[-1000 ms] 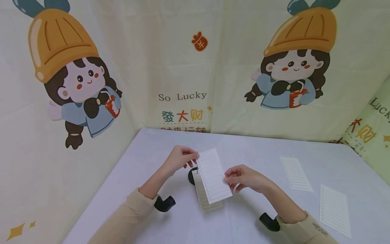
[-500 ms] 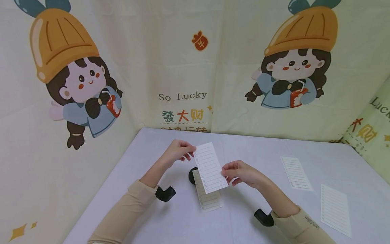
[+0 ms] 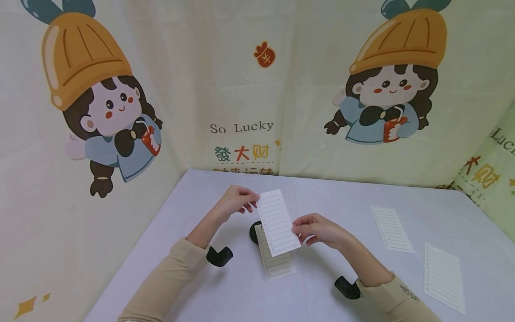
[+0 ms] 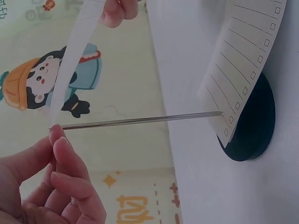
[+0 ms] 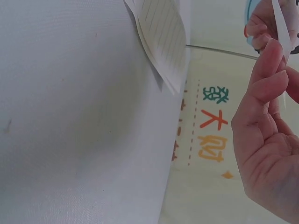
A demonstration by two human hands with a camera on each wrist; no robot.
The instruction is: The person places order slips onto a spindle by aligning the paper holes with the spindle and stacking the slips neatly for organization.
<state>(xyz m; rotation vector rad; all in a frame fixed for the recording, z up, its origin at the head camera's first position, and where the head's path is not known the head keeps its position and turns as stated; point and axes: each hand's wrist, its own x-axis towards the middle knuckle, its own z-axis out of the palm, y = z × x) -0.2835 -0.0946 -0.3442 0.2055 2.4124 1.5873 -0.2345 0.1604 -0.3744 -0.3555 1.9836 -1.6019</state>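
Observation:
In the head view a lined white checklist sheet (image 3: 276, 223) hangs tilted between both hands. My left hand (image 3: 238, 200) pinches its upper left corner. At its right edge, my right hand (image 3: 318, 229) grips it between thumb and fingers. A paper spike stands below, with a round black base (image 4: 257, 123) and a thin metal rod (image 4: 140, 121). The rod's tip reaches the sheet's corner, right at the left fingertips (image 4: 57, 133). Lined sheets (image 4: 247, 51) are threaded low on the rod, near the base. From the head view, the held sheet hides most of the rod.
Two more lined sheets lie on the white table at the right, a farther sheet (image 3: 391, 229) and a nearer sheet (image 3: 444, 277). A printed cloth backdrop (image 3: 310, 98) rises behind the table's far edge. Black devices (image 3: 219, 257) sit at both wrists.
Both hands lifted the sheet higher and slightly left over the spike during the first half second. Since then the hands and sheet have stayed nearly still.

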